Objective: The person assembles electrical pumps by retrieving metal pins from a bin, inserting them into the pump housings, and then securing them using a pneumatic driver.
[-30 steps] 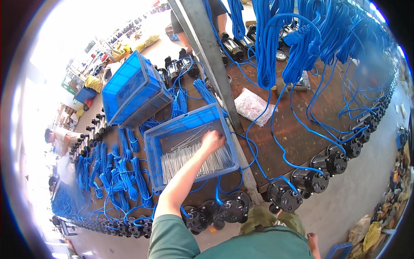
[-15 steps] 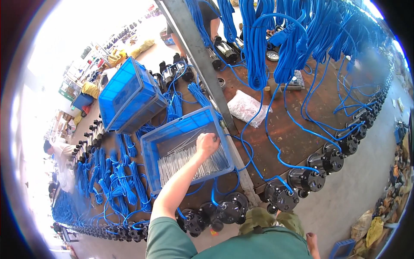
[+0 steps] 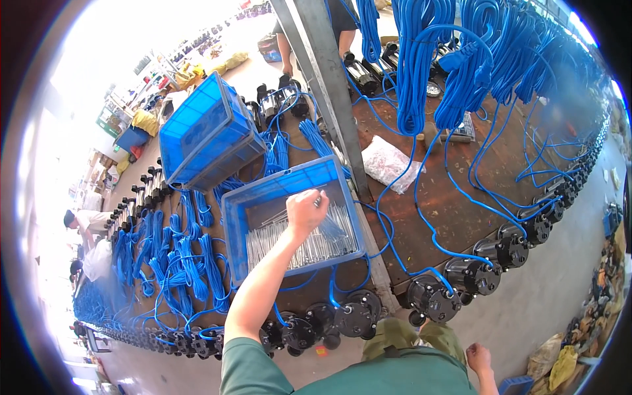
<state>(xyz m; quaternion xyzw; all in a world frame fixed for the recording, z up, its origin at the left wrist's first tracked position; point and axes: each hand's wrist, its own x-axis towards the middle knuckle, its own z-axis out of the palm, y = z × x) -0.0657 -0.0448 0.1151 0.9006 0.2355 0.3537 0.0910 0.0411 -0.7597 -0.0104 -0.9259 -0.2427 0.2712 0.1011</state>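
My left hand point(image 3: 306, 210) is raised just over an open blue crate point(image 3: 283, 187) on the brown workbench. The fingers are shut around a few thin metal rods whose ends stick out by the knuckles. A layer of the same shiny metal rods point(image 3: 309, 247) covers the crate's floor. My right hand point(image 3: 479, 359) hangs at my side near the lower edge, away from the bench, with nothing in it. Black round pump motors point(image 3: 355, 316) with blue cables stand along the bench's front edge below the crate.
A grey steel post point(image 3: 329, 85) rises just right of the crate. Blue cable coils point(image 3: 421, 59) hang above the bench. A clear bag of small parts point(image 3: 388, 163) lies right of the post. Stacked blue crates point(image 3: 204, 135) sit behind. Another person point(image 3: 82, 220) bends at far left.
My left hand has lifted from the rod layer toward the crate's far side, now gripping a few rods. The view has shifted slightly with my head.
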